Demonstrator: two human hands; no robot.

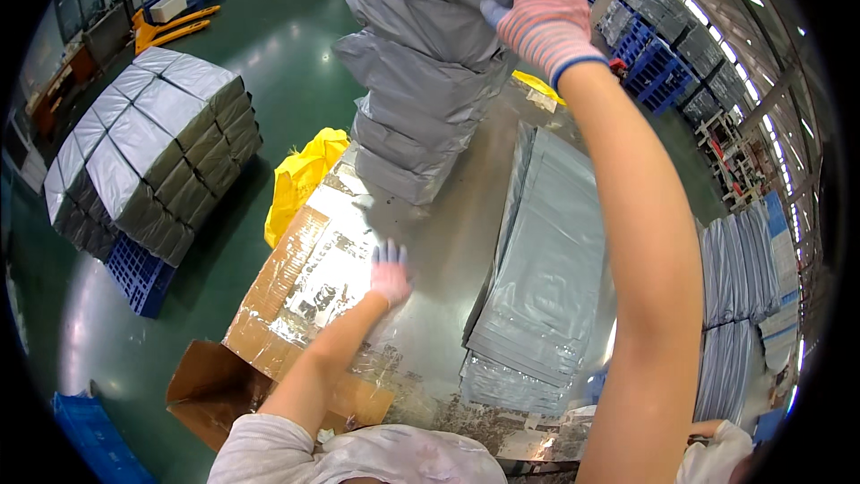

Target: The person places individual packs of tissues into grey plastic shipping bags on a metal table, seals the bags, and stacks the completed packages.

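Observation:
A tall stack of bundled grey plastic mailing bags (pixel 425 81) stands on the far part of the metal table (pixel 448 242). My right hand (pixel 548 22), in a pink striped glove with blue-grey fingertips, rests against the stack's upper right side, fingers stretched out and thumb apart. My left hand (pixel 391 276), gloved alike, lies flat with spread fingers on the table, short of the stack's base. It holds nothing. To the right, partly behind my right arm, lies a flat pile of grey plastic bags (pixel 546 251).
Flattened cardboard (pixel 278 255) covers the table's left edge, with an open carton (pixel 210 385) below. A yellow sack (pixel 303 179) hangs beside it. Strapped grey bales (pixel 152 143) stand on a blue pallet at left. More bag piles (pixel 739 278) and another person's sleeve (pixel 717 457) are at right.

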